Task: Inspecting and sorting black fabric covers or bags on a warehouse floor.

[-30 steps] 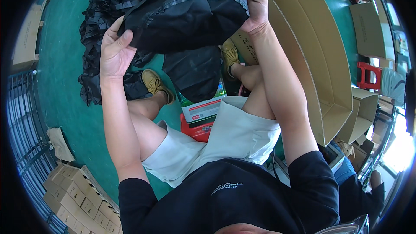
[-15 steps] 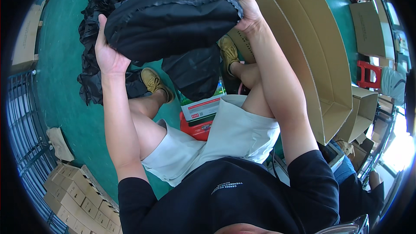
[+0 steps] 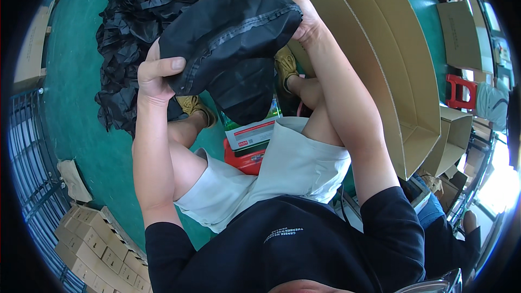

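A piece of black fabric [image 3: 233, 27], with a curved seam running along it, is stretched between my two hands above my feet. My left hand [image 3: 156, 76] grips its left end, thumb on top and fingers mostly hidden behind. At the right end my right hand [image 3: 301, 11] holds the edge, its thumb near the upper corner. Just below, more black fabric [image 3: 244, 95] lies over a green and white package [image 3: 254, 134] between my legs. Whether it joins the held piece I cannot tell. Beyond my left hand spreads a heap of crumpled black fabric [image 3: 127, 35].
A large open cardboard box [image 3: 399, 65] stands close along my right arm. Under the package is a red plastic object [image 3: 244, 160]. Stacked cartons [image 3: 97, 244] are at the lower left; a red stool [image 3: 461, 91] and another person [image 3: 450, 244] are at the right.
My left hand has moved right and inward, its thumb now over the fabric. The held piece has turned and bunched, showing more of its seam. My right hand has shifted slightly left.
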A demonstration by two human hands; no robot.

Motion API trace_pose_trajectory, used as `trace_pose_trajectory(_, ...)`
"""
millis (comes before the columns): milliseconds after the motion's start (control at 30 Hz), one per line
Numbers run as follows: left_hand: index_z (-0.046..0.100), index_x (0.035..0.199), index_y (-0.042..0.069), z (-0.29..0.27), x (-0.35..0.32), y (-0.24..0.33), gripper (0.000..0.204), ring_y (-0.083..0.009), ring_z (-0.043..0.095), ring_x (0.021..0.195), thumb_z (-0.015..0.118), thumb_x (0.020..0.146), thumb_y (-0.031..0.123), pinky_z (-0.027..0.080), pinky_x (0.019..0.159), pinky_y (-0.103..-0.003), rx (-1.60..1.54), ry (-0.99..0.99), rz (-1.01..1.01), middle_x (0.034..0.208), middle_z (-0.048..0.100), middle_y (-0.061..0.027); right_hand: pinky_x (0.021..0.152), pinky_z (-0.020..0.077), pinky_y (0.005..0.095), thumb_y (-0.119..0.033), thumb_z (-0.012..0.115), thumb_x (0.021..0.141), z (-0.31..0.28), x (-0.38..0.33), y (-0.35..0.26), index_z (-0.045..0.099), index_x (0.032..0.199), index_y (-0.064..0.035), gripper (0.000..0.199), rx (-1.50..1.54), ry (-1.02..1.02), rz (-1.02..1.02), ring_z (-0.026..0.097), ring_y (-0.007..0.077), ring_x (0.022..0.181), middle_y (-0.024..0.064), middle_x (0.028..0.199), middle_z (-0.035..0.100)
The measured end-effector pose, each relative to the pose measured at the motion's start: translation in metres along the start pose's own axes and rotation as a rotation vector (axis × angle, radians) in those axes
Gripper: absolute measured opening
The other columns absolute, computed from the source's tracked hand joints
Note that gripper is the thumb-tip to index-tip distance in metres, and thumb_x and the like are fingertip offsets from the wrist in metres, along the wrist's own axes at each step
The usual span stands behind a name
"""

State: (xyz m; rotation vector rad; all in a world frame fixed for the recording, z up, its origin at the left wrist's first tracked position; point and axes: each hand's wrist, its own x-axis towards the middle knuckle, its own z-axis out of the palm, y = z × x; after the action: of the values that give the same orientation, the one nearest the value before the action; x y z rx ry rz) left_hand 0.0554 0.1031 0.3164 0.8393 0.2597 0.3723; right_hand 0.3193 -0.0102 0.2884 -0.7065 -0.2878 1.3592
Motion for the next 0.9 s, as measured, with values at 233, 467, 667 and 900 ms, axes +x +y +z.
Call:
trace_pose_trajectory(233,0.046,0.134,-0.008,-0.023,-0.002,0.005,0.054,-0.0296,0.060,0.115,0.058,0.085,0.010,0.043,0.106,-0.039,-0.225,-0.028,0.202,0.127,0.060,-0.0211,0.082,0.0577,0.0303,-0.021,0.068,0.092,0.006,-0.008,-0.009,0.066,0.107,-0.0017,0.024,-0.089,-0.062,-0.039,0.069,0.0162,0.089,0.0073,0.101,0.071)
trace_pose_trajectory(467,0.055,0.129,-0.004,-0.030,0.007,0.009,0.038,-0.0290,0.062,0.113,0.050,0.098,0.018,0.045,0.104,-0.040,-0.400,-0.028,0.169,0.126,0.063,-0.0183,0.093,0.0539,0.0342,-0.017,0.063,0.093,-0.017,-0.008,-0.014,0.061,0.119,0.0024,0.032,-0.128,-0.405,-0.007,0.068,0.0173,0.100,0.0096,0.113,0.069)
trace_pose_trajectory(667,0.060,0.125,-0.002,-0.042,0.007,0.012,0.039,-0.0301,0.061,0.116,0.046,0.102,0.026,0.044,0.105,-0.043,-0.386,-0.061,0.153,0.127,0.063,-0.0184,0.085,0.0543,0.0294,-0.016,0.066,0.093,-0.017,0.001,-0.010,0.069,0.107,-0.0034,0.019,-0.228,-0.201,-0.027,0.068,0.0139,0.087,0.0047,0.100,0.072)
trace_pose_trajectory(900,0.069,0.103,0.003,-0.020,0.012,0.010,0.022,-0.0180,0.068,0.091,0.058,0.097,0.022,0.052,0.087,-0.030,-0.033,0.294,-0.026,0.101,0.071,-0.0085,0.089,0.0508,0.0255,-0.014,0.060,0.095,-0.020,-0.005,-0.009,0.069,0.103,-0.0034,0.016,-0.395,-0.047,-0.011,0.065,0.0125,0.091,0.0020,0.098,0.070)
